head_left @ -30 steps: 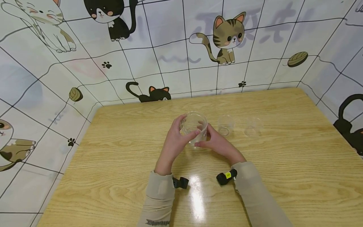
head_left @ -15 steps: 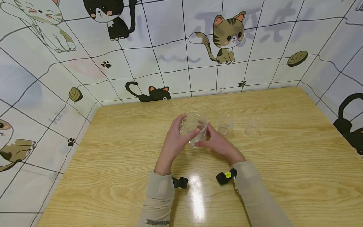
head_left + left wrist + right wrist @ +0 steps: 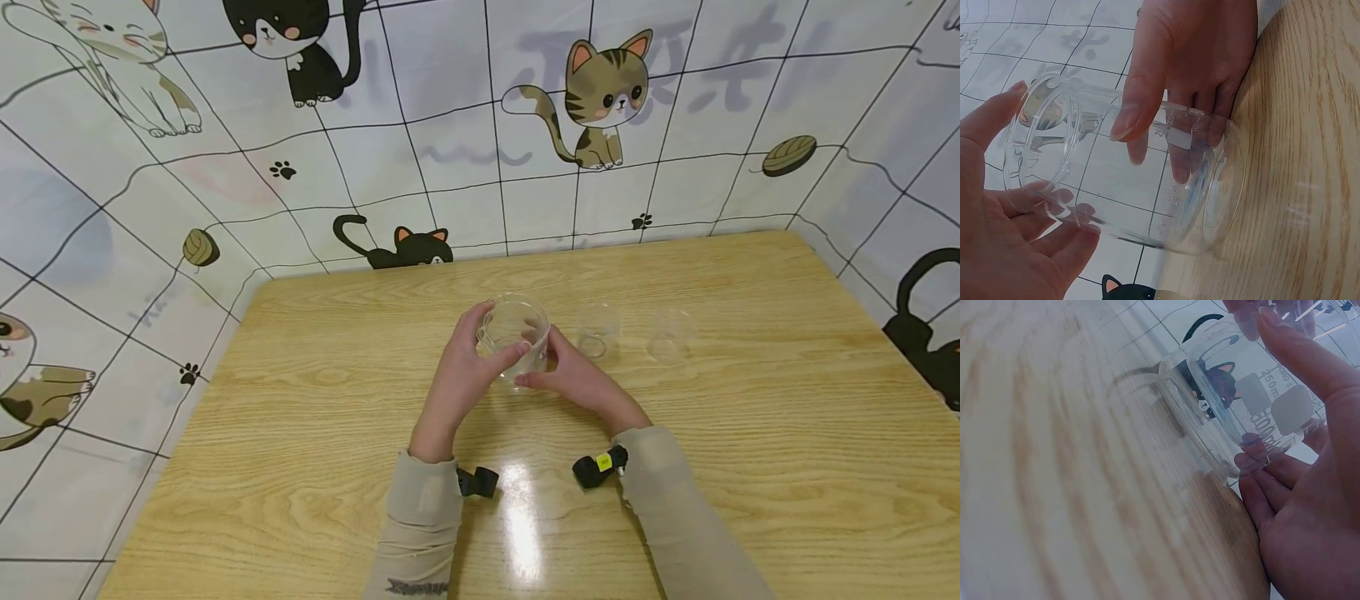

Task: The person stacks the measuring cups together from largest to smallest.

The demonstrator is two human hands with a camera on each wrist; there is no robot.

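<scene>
Both hands hold a pair of nested clear beakers, upright on the table in the head view. The outer beaker (image 3: 517, 302) shows a 500 ml marking in the right wrist view, and the inner beaker (image 3: 1254, 394) reads 250. Double rims and double bases show in the left wrist view. My left hand (image 3: 467, 354) grips the rim end from the left, thumb across the near side. Lower down, my right hand (image 3: 581, 379) holds the right side near the base (image 3: 1210, 450), its thumb on the near wall and fingers behind.
Two smaller clear cups or beakers stand in a row to the right, a nearer one (image 3: 597, 329) and a farther one (image 3: 670, 337). The wooden table (image 3: 315, 417) ends at a cat-patterned backdrop (image 3: 450, 183) behind and at both sides.
</scene>
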